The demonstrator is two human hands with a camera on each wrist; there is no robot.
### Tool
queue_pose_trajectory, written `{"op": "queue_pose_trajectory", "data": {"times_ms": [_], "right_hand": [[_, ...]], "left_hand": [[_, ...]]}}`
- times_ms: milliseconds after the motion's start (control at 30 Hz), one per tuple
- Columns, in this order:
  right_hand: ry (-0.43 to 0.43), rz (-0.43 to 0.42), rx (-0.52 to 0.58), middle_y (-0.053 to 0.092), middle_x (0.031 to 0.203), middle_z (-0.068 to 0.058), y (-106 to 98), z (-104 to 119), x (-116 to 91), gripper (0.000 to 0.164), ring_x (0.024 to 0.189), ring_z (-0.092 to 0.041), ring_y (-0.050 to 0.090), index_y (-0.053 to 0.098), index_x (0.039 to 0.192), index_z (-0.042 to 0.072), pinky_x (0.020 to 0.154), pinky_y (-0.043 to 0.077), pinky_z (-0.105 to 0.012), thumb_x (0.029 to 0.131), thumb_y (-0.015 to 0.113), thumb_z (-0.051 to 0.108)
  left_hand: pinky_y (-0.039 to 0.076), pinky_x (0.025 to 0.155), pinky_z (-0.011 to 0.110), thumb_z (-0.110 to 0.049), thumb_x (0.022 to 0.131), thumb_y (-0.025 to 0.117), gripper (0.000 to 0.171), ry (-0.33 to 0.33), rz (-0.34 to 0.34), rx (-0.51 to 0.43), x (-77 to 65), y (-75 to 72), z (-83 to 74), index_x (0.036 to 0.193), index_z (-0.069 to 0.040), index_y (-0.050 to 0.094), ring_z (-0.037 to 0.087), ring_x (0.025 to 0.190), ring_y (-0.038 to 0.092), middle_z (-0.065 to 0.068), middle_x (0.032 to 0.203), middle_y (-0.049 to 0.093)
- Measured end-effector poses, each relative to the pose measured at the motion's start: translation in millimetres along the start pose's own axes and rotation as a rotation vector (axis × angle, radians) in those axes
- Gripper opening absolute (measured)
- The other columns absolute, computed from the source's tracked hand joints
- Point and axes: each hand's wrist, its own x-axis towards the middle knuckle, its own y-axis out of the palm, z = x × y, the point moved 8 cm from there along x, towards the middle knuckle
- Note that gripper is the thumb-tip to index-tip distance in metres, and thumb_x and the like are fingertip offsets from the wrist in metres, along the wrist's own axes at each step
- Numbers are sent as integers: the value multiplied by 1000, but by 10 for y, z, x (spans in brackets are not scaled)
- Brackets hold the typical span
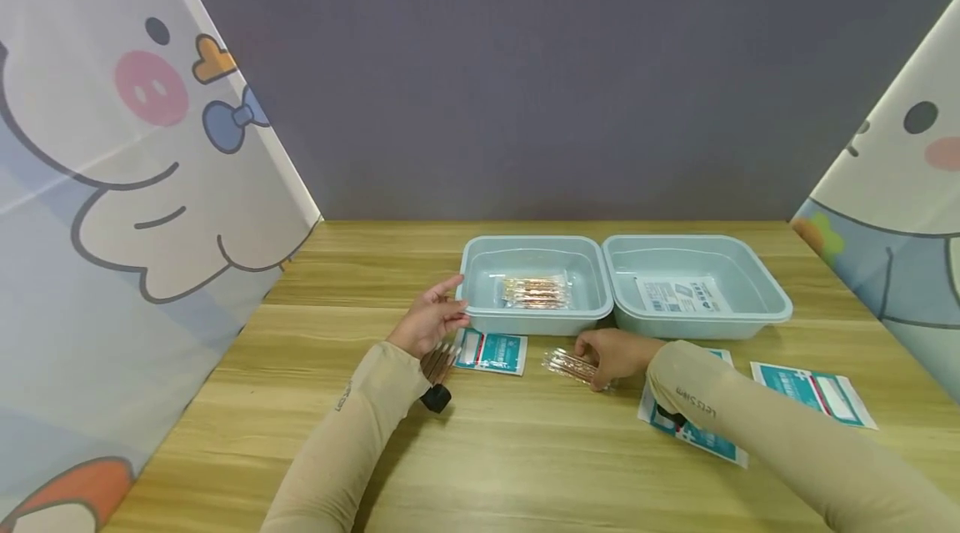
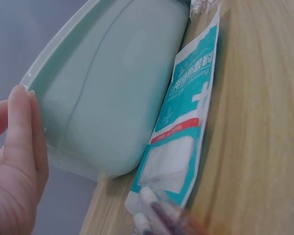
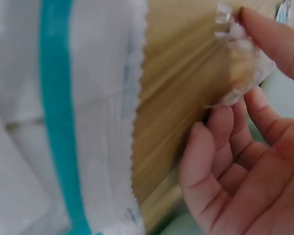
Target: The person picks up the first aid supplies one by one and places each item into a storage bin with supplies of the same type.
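My right hand (image 1: 618,352) pinches a clear pack of cotton swabs (image 1: 566,364) low over the table, thumb and fingers at its end. In the right wrist view, white swab tips and crinkled wrapping (image 3: 240,51) show between the fingers. At the left light-blue bin (image 1: 532,314), my left hand (image 1: 427,320) touches the side rim with extended fingers (image 2: 19,127). Another swab pack (image 1: 536,291) lies inside this bin. Beneath the left wrist is a further bunch of swabs (image 1: 441,359), beside a teal-and-white gauze dressing packet (image 1: 491,352).
A second light-blue bin (image 1: 750,318) stands at the right with a printed white packet (image 1: 682,295) inside. Under my right forearm lies a teal dressing packet (image 1: 708,441), with another packet (image 1: 813,394) farther right. A grey panel (image 1: 555,82) rises behind the table.
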Motion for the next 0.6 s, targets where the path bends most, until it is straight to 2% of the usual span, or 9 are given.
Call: {"op": "queue_pose_trajectory", "data": {"times_ms": [100,300,600], "right_hand": [[-28,-3,15,46,66,4,-8,-1,2,37,57,-6,42,53,93,5,53,40,-21,67,79,0],[-76,2,26,44,68,6,29,-15,-67,36,59,-5,41,52,88,7,53,40,-21,66,80,0],[-40,-5,-45,54,82,2,-36,-20,-71,43,73,-10,48,60,108,2,63,46,-24,71,82,6]], "left_hand": [[54,65,16,10,96,45,59,17,11,12,13,1,-4,150,-1,24,10,63,59,6,85,49],[54,65,16,9,96,45,59,-5,17,22,0,53,38,150,-4,26,9,63,59,7,87,47],[54,64,15,9,97,44,59,-6,-3,8,-4,21,-8,151,-3,24,9,63,58,7,87,46]]}}
